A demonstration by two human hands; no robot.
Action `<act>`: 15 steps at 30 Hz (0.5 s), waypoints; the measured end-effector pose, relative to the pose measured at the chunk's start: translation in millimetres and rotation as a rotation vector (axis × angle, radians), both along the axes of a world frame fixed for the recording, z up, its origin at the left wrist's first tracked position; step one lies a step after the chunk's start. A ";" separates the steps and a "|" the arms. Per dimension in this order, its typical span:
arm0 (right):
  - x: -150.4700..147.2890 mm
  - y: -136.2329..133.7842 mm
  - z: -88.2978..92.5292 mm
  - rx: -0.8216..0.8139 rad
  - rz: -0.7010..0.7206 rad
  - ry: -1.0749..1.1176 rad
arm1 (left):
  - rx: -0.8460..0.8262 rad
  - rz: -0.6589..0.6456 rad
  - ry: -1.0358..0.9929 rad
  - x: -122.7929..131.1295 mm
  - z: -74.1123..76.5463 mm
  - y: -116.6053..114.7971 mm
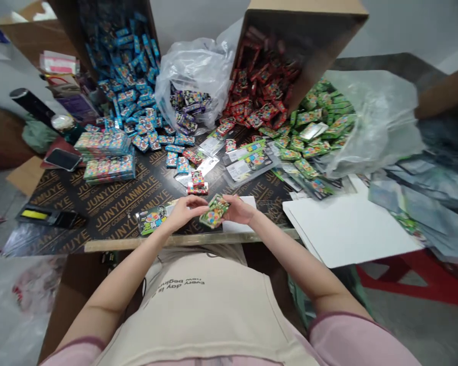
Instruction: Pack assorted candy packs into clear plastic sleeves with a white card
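Observation:
My right hand (pixel 239 209) is closed on a small packet with a green, colourful print (pixel 215 209), held tilted above the front edge of the table. My left hand (pixel 183 212) is just left of it, fingers loosely curved and apart, one fingertip at the packet's edge. Partly under my left wrist lies a flat green-and-black printed pouch (pixel 152 218). White sheets (pixel 238 226) lie beneath my right hand. Just beyond my hands are two small red packets, one (pixel 197 177) behind the other (pixel 197 189).
Blue packets (pixel 145 122) spill from a box at back left, red packets (pixel 265 109) from another box (pixel 309 46). Between them sits a plastic bag (pixel 194 61) with purple packets. Green packets (pixel 328 122) are heaped at right. Stacked packs (pixel 110 168) and a phone (pixel 63 159) are left.

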State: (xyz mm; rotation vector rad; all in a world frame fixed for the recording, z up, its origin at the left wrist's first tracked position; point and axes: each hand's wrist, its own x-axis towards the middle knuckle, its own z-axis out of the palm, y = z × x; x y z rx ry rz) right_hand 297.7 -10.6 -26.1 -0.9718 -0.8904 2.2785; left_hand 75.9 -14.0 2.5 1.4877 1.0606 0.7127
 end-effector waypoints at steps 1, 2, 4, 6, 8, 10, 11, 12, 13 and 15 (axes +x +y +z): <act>-12.5 -0.9 -0.7 -0.005 0.053 -0.007 | -0.077 0.001 -0.025 1.6 2.3 0.3; -22.2 -0.8 -0.5 0.027 0.076 -0.033 | -0.139 0.026 -0.049 1.0 3.0 0.3; -34.9 0.1 2.9 0.237 0.027 -0.125 | -0.216 0.154 -0.115 -4.9 0.8 -0.3; -43.3 -0.8 8.6 0.625 -0.092 -0.274 | -0.246 0.330 -0.188 -12.8 -4.3 -0.9; -51.1 -4.9 13.4 1.029 -0.146 -0.441 | -0.260 0.459 -0.229 -19.1 -10.7 -1.0; -58.5 -10.1 14.7 1.293 -0.122 -0.573 | -0.271 0.487 -0.231 -23.7 -17.2 -0.5; -61.3 -12.0 13.7 1.364 -0.118 -0.613 | -0.269 0.464 -0.214 -26.2 -20.3 -0.1; -63.0 -12.9 11.8 1.403 -0.134 -0.645 | -0.248 0.427 -0.178 -29.6 -23.2 0.4; -63.4 -12.8 9.0 1.417 -0.168 -0.681 | -0.195 0.386 -0.116 -34.1 -25.7 0.9; -59.9 -9.2 1.0 1.405 -0.239 -0.781 | 0.004 0.299 0.113 -46.7 -30.2 1.7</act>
